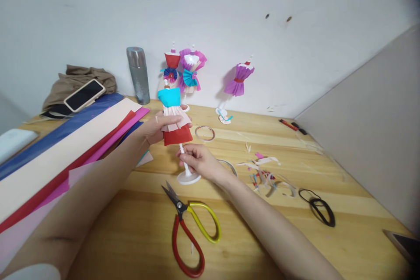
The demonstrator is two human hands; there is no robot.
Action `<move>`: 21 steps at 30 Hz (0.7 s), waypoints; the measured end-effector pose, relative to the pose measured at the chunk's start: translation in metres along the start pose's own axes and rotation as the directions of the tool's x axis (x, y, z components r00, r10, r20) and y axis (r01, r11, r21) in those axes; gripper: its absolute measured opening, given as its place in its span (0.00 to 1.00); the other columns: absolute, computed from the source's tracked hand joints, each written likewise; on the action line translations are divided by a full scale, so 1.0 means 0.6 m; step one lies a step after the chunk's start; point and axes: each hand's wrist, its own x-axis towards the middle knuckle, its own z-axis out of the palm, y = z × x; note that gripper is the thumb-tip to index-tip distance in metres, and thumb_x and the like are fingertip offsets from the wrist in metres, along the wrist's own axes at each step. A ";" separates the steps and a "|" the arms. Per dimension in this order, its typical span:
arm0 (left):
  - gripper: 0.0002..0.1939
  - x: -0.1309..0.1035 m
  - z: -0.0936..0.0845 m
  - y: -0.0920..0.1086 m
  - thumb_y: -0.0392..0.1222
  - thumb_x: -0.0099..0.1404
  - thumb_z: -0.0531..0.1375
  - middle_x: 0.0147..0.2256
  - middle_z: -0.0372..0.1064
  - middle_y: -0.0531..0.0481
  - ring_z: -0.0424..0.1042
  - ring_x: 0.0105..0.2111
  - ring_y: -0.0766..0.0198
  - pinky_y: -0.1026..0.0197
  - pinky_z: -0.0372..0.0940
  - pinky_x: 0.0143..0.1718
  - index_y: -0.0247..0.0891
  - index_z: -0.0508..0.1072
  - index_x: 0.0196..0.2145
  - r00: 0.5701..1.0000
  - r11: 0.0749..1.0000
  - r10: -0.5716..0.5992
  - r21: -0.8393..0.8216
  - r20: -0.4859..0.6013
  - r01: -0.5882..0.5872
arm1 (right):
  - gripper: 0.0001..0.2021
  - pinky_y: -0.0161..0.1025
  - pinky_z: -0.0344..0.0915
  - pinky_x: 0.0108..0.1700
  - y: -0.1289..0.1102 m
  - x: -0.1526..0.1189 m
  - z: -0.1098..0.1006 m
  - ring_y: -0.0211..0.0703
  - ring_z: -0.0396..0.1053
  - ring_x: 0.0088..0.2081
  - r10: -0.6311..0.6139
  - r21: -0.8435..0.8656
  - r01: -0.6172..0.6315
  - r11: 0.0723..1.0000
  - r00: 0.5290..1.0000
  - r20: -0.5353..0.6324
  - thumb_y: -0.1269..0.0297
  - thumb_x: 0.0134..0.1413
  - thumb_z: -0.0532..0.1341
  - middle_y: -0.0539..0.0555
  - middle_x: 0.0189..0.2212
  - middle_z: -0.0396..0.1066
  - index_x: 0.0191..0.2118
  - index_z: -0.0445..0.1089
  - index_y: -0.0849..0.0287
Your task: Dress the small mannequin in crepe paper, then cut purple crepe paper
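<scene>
A small white dress-form stand wears a paper dress with a turquoise top, a pale pink pleated layer and a red skirt. My left hand is closed around the dress at its waist, thumb across the pleats. Lower down, my right hand pinches the thin white pole just above the round base. Nearest to me on the table lie scissors, blades slightly apart, with one red and one yellow handle.
Several dressed mini forms, one in a purple dress, stand along the wall beside a grey bottle. Long coloured paper sheets and a phone lie left. Tape rings, paper scraps and a black cord lie right.
</scene>
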 end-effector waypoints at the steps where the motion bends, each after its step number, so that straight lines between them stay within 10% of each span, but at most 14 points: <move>1: 0.32 0.000 -0.001 -0.001 0.43 0.48 0.73 0.37 0.79 0.42 0.80 0.39 0.50 0.54 0.71 0.41 0.36 0.72 0.51 1.000 1.000 -0.001 -0.003 0.005 0.001 | 0.07 0.32 0.54 0.23 0.001 0.001 0.001 0.32 0.56 0.19 -0.009 -0.013 0.009 1.000 1.000 -0.006 0.61 0.53 0.61 0.48 0.23 0.69 0.30 0.68 0.58; 11: 0.38 0.005 -0.016 -0.013 0.53 0.48 0.74 0.43 0.78 0.43 0.77 0.46 0.51 0.54 0.69 0.48 0.36 0.71 0.54 0.975 0.989 0.130 0.051 0.179 -0.141 | 0.07 0.34 0.53 0.31 0.010 0.004 -0.004 0.37 0.58 0.26 -0.309 -0.470 0.202 0.859 0.937 -0.163 0.66 0.56 0.56 0.48 0.22 0.62 0.28 0.63 0.59; 21: 0.36 0.003 -0.046 0.037 0.64 0.53 0.68 0.52 0.74 0.39 0.72 0.53 0.47 0.52 0.67 0.51 0.40 0.73 0.54 0.919 0.864 0.076 0.435 0.388 -0.254 | 0.08 0.34 0.53 0.32 0.027 0.018 -0.010 0.37 0.60 0.25 -0.233 -0.529 0.109 0.842 0.957 -0.173 0.69 0.58 0.56 0.48 0.21 0.64 0.27 0.62 0.58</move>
